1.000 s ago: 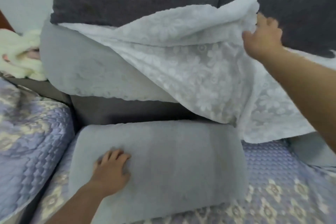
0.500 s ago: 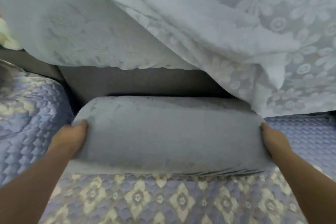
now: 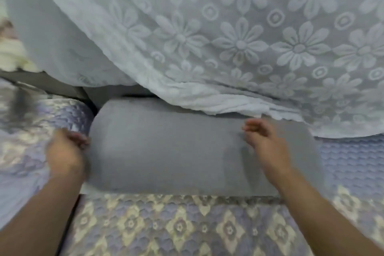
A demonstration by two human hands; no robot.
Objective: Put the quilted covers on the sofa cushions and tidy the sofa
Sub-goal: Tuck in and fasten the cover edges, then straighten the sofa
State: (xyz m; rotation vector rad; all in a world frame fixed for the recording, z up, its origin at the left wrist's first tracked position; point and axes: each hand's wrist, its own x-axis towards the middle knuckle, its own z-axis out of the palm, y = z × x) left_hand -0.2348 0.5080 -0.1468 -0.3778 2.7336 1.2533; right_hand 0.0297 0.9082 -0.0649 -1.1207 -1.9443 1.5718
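The grey cushion [image 3: 166,151] is lying across the middle of the frame on the quilted cover [image 3: 166,228], its long axis running left to right, one long edge facing you. Your left hand [image 3: 64,151] is sitting at the cushion's left end, in the centre left of the frame, with the fingers curling against that end; blur is hiding how firmly they are gripping. Your right hand [image 3: 264,143] is lying on top of the cushion right of centre, its fingers [image 3: 252,125] loosely bent and held close together, holding nothing. The white floral lace cloth [image 3: 239,43] is draping over the upper frame, its lower edge lying on the cushion's far edge.
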